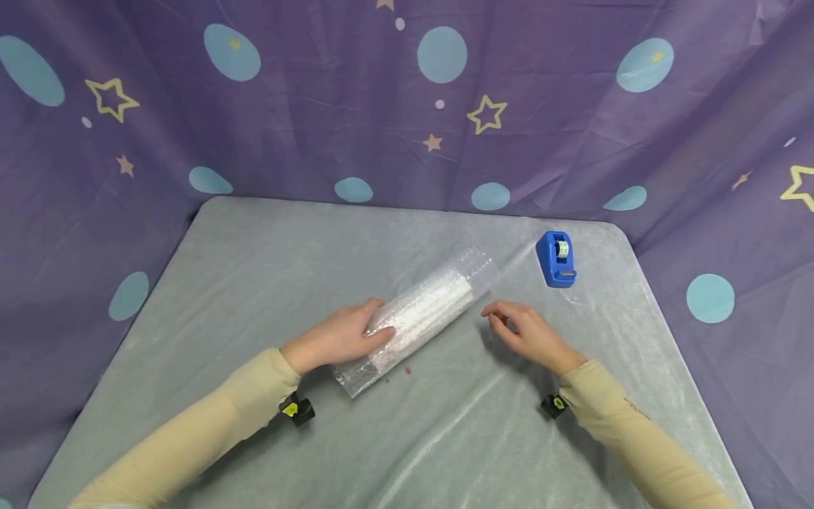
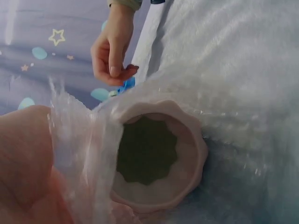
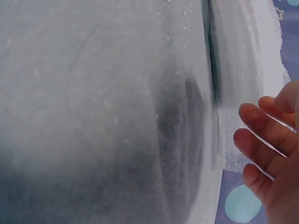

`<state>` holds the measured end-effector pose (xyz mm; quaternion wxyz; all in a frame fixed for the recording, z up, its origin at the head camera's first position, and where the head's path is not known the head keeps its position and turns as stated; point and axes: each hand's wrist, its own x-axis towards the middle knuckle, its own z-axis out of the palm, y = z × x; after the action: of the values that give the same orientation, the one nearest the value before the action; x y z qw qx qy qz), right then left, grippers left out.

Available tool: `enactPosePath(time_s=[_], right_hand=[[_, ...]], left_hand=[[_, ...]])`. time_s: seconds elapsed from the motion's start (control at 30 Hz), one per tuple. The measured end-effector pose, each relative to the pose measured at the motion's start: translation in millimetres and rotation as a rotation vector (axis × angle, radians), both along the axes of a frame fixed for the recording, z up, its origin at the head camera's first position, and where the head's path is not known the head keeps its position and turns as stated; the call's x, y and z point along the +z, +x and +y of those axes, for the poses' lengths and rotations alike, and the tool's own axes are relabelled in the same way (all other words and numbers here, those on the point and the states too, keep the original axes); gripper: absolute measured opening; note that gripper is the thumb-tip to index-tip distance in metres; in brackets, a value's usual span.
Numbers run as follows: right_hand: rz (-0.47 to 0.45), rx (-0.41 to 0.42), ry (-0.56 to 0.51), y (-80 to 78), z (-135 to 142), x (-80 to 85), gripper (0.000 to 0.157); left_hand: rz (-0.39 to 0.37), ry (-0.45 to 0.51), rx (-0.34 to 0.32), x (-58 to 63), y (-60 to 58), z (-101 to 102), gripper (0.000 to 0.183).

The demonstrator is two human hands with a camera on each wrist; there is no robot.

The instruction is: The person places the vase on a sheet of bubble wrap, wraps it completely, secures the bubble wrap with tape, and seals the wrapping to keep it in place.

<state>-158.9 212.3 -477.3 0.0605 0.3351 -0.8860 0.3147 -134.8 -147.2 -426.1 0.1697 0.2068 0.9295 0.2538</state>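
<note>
A pale fluted vase-like tube (image 2: 198, 161) with a scalloped rim lies rolled in clear bubble wrap (image 1: 478, 267), slanting across the middle of the table. Its open mouth shows in the left wrist view, dark green inside, with loose wrap extending past it. My left hand (image 1: 343, 336) grips the near end of the roll from above, thumb on the near side and the other fingers partly hidden. To the right of the roll, my right hand (image 1: 528, 338) hovers above the table, fingers loosely bent and holding nothing, its fingertips close to the far end of the wrap.
A blue tape dispenser (image 1: 556, 260) with a roll of tape stands at the back right of the table. Grey cloth (image 1: 445, 438) covers the tabletop, with a small reddish speck (image 1: 408, 370) near the roll. A purple patterned curtain (image 1: 381, 141) encloses the back and sides.
</note>
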Motion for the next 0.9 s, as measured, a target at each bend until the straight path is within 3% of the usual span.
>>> enactPosePath(time_s=[0.33, 0.63, 0.9], right_hand=[[-0.023, 0.006, 0.014, -0.6, -1, 1.2, 0.017], [-0.036, 0.026, 0.028, -0.2, 1, 0.6, 0.018], [-0.043, 0.014, 0.029, 0.1, 1, 0.0, 0.018]], left_hand=[[-0.122, 0.025, 0.028, -7.7, 5.7, 14, 0.091], [-0.275, 0.178, 0.091, -23.9, 5.4, 21, 0.102], [-0.309, 0.292, 0.152, -32.5, 10.3, 32, 0.108]])
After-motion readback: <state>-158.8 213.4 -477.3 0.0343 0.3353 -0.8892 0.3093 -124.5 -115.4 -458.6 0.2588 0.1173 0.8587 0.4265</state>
